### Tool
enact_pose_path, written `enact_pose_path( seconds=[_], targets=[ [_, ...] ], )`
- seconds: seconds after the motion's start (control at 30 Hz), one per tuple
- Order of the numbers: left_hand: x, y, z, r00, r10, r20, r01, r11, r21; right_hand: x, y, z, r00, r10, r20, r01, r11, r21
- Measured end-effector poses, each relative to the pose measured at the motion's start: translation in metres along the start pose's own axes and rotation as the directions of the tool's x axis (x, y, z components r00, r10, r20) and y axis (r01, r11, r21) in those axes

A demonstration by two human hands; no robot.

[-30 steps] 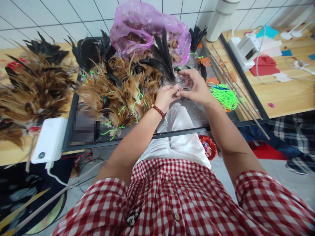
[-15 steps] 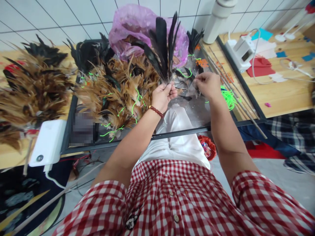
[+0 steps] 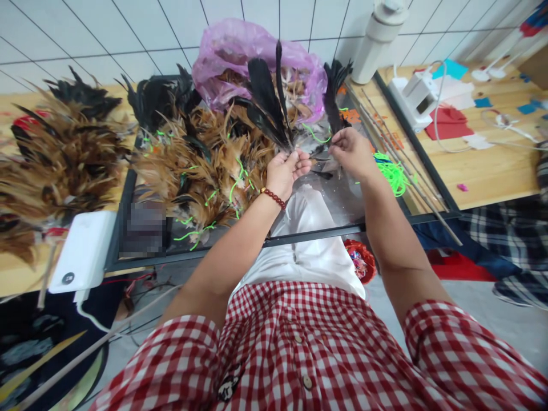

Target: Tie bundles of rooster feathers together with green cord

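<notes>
My left hand (image 3: 287, 171) is closed, its thumb and fingers pinching the quill ends of a fanned bunch of long black feathers (image 3: 262, 85). To its right, my right hand (image 3: 350, 151) pinches a dark feather (image 3: 333, 111) that stands upright and overlaps other black feathers behind it. Loose dark feathers lie on the tray (image 3: 317, 220) beneath and between both hands. Left of my left hand is a heap of brown feather bunches (image 3: 214, 165), some tied with bright green string.
Behind the hands sits a pink plastic bag (image 3: 214, 63) of feathers. Green string (image 3: 391, 174) and thin sticks (image 3: 411, 157) lie at the right, near a white bottle (image 3: 377, 43) and power strip (image 3: 411, 105). More feathers (image 3: 68, 154) and a white power bank (image 3: 81, 251) are left.
My right hand has moved slightly left, nearer my left hand, and an upright dark feather now shows at its fingertips. The black bunch in my left hand tilts more left and shows fewer feathers.
</notes>
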State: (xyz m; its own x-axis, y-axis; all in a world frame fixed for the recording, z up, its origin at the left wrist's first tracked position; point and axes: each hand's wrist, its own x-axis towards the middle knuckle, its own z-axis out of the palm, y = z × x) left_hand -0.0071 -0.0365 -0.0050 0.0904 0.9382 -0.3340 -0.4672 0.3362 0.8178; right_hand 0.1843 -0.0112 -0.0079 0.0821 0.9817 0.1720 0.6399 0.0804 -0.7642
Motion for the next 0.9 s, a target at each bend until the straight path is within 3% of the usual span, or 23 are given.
enact_pose_path(
  seconds=[0.07,0.17,0.27,0.53,0.73,0.8,0.9],
  targets=[
    [0.001,0.0,0.0,1.0,-0.004,-0.003,0.004,1.0,-0.003,0.003,0.008,0.003,0.999,-0.009,0.045,0.001,0.983,0.184],
    [0.001,0.0,0.0,1.0,-0.012,-0.021,0.011,1.0,-0.016,0.008,0.02,0.01,0.99,-0.127,0.062,0.092,0.913,0.398],
    [0.0,0.001,0.0,1.0,-0.02,-0.023,0.02,1.0,-0.007,0.009,0.021,0.013,0.973,-0.227,0.036,0.184,0.866,0.465],
    [-0.004,-0.002,0.007,0.997,-0.056,0.044,0.048,0.986,0.162,-0.011,-0.012,0.02,0.921,-0.389,-0.001,0.373,0.884,0.283],
    [-0.006,0.003,0.003,0.986,-0.093,0.137,0.056,0.966,0.251,-0.012,-0.015,0.016,0.864,-0.501,0.038,0.499,0.865,0.057],
    [-0.008,0.005,0.002,0.974,-0.112,0.196,0.057,0.962,0.267,-0.008,-0.011,0.009,0.878,-0.477,0.029,0.476,0.879,0.044],
    [-0.008,0.004,0.001,0.971,-0.09,0.221,0.04,0.975,0.218,0.0,0.003,-0.007,0.939,-0.33,-0.097,0.327,0.944,-0.05]
  ],
)
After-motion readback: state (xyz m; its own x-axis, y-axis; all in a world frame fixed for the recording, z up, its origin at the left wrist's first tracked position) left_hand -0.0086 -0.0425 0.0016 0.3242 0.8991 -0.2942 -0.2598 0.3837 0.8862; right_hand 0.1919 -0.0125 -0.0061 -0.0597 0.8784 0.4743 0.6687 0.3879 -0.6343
